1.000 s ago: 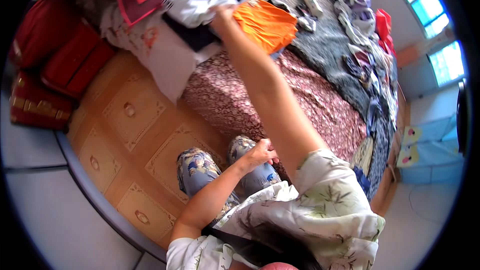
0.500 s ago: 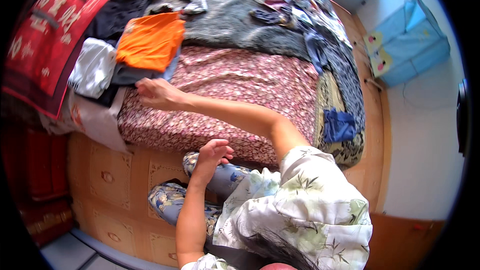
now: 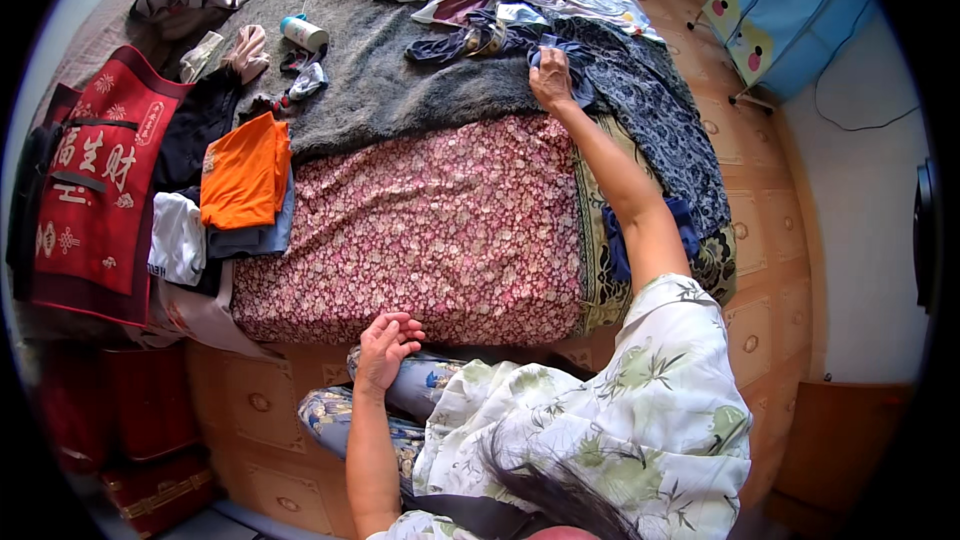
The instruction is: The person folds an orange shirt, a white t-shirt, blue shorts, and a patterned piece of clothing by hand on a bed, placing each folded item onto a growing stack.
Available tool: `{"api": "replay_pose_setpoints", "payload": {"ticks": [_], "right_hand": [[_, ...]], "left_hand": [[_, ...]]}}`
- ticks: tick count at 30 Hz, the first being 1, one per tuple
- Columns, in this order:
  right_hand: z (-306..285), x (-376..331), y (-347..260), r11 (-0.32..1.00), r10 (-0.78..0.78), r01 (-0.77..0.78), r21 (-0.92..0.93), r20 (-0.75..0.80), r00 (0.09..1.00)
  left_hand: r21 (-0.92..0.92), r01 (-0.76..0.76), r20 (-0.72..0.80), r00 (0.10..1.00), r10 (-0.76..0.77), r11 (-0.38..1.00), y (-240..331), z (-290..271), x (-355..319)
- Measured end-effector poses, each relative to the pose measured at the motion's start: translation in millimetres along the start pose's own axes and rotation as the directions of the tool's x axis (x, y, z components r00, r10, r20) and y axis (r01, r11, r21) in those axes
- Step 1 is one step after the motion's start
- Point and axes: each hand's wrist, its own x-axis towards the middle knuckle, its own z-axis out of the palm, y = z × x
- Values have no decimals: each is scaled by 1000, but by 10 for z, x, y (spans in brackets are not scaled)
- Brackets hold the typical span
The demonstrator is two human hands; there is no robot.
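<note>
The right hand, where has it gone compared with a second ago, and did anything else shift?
The right hand left the folded pile with the orange garment and swung across the bed to the right, where it now grips a dark blue garment on the grey blanket. The left hand stays empty near the knee. The folded pile and the flowered bedspread lie as before.

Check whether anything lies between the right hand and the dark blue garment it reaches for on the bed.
Nothing visible does. The right hand already rests on the dark blue garment, fingers curled over its edge. The left hand hangs near the bed's front edge, touching nothing visible.
</note>
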Motion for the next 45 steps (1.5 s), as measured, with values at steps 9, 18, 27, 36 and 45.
{"api": "replay_pose_setpoints", "payload": {"ticks": [9, 18, 27, 36, 45], "right_hand": [[481, 422, -398, 978, -177, 206, -28, 408, 895], [164, 195, 501, 844, 450, -391, -368, 89, 889], [-1215, -296, -954, 196, 258, -487, 851, 435, 863], [-2189, -1275, -2550, 356, -480, -747, 562, 795, 370], [-2528, -1434, -2797, 450, -633, -579, 680, 700, 331]], "left_hand": [[-71, -1, -43, 999, -2, 997, 7, 16, 13], [-98, -4, -22, 1000, 2, 995, 24, -25, 113], [-25, -6, 128, 992, 9, 1000, 104, 23, 186], [272, -369, 144, 929, 341, 889, 876, 908, -258], [487, -404, 105, 907, 408, 774, 684, 847, -737]]}}
